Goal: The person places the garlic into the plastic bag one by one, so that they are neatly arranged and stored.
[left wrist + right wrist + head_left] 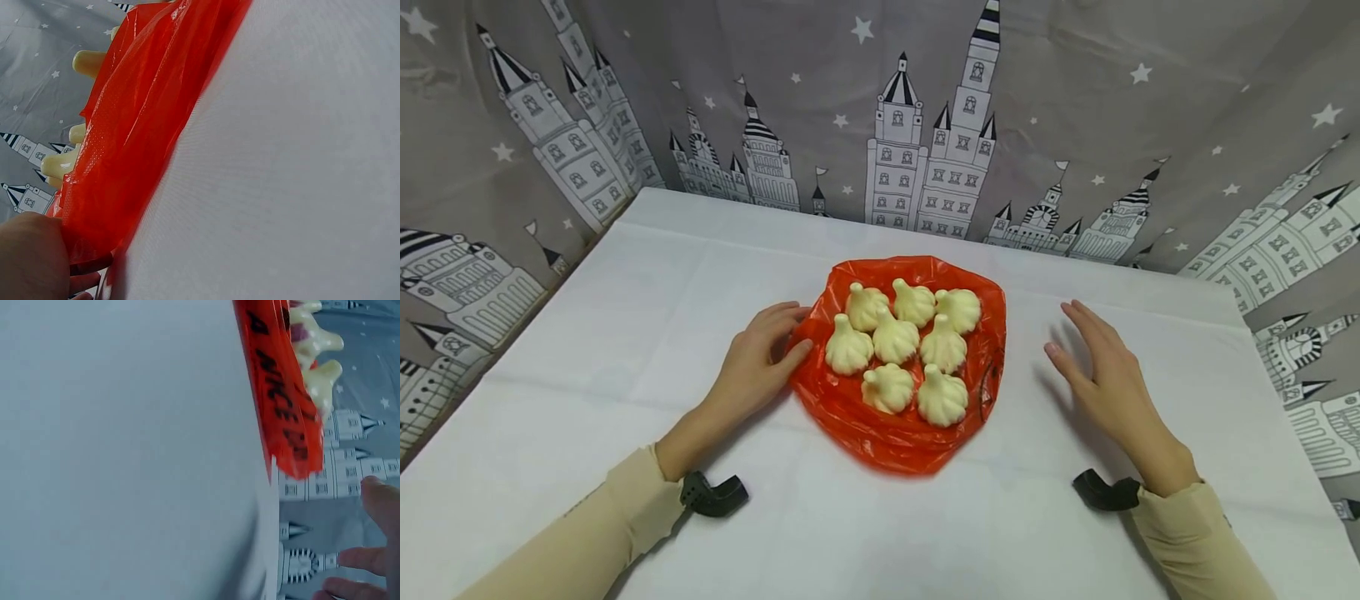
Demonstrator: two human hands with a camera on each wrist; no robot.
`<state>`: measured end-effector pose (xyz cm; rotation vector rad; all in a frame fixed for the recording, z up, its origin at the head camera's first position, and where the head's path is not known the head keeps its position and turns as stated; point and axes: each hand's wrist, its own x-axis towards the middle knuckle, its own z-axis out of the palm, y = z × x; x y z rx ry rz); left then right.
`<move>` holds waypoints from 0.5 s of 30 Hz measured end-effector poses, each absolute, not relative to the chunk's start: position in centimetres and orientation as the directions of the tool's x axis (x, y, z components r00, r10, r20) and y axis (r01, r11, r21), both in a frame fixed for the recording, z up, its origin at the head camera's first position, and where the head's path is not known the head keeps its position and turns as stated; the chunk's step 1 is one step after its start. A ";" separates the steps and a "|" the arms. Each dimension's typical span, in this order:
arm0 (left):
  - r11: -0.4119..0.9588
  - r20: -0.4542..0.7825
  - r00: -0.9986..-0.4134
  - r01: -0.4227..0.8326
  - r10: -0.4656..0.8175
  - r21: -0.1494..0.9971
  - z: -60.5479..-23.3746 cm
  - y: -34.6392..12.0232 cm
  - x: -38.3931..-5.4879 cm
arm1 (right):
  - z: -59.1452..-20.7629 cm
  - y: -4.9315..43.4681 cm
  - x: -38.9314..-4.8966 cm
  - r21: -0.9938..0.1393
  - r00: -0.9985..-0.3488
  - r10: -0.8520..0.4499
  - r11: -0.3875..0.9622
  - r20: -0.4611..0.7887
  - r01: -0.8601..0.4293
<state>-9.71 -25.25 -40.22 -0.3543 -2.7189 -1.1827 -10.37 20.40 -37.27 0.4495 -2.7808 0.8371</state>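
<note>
A red plastic bag lies spread on the table, its rim rolled down and its middle open. Inside it several pale garlic bulbs sit close together, stems mostly upward. At the bag's left rim, my left hand holds the plastic between thumb and fingers; in the left wrist view the hand is at the bag's lower end. My right hand is apart from the bag on its right, with fingers extended and nothing held. Black lettering shows on the bag in the right wrist view.
A white cloth covers the table. Behind and beside it hangs a grey curtain printed with castles and stars. Black wrist mounts stick out from both beige sleeves.
</note>
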 end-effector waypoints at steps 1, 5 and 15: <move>0.659 0.235 -0.959 0.278 0.155 0.699 -40.2 -25.2 -9.7 | -37.3 21.2 -10.0 -0.502 -0.934 -0.219 0.796 0.281 -0.337; 0.656 0.234 -0.958 0.283 0.165 0.700 -40.4 -24.8 -9.8 | -37.7 24.5 -8.0 -0.496 -0.941 -0.179 0.813 0.288 -0.306; 0.663 0.262 -0.951 0.302 0.163 0.685 -40.4 -24.9 -9.9 | -39.3 27.9 -5.6 -0.522 -0.951 -0.099 0.817 0.293 -0.245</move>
